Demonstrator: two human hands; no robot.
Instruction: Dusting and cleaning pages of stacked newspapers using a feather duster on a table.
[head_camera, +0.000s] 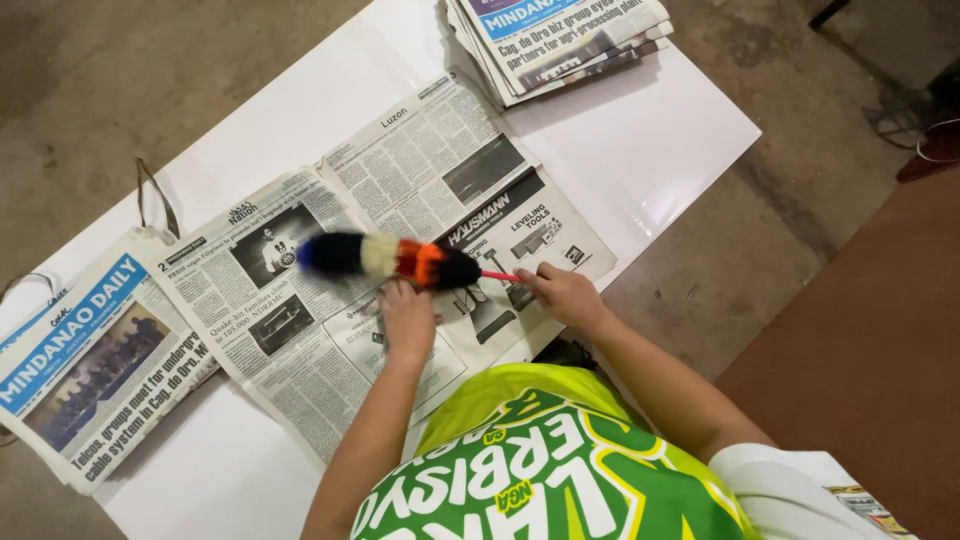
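Fingers gripping feather duster, over open newspaper

One feather duster lies across one open newspaper sheet. Beside that sheet, one folded newspaper; beyond it, one newspaper stack. Two hands: left hand, right hand.

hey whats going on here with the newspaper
A person holds a multicoloured feather duster by its red handle in the right hand, its head lying over an open newspaper on a white table. The left hand presses the paper flat. More newspapers lie stacked at the far edge.
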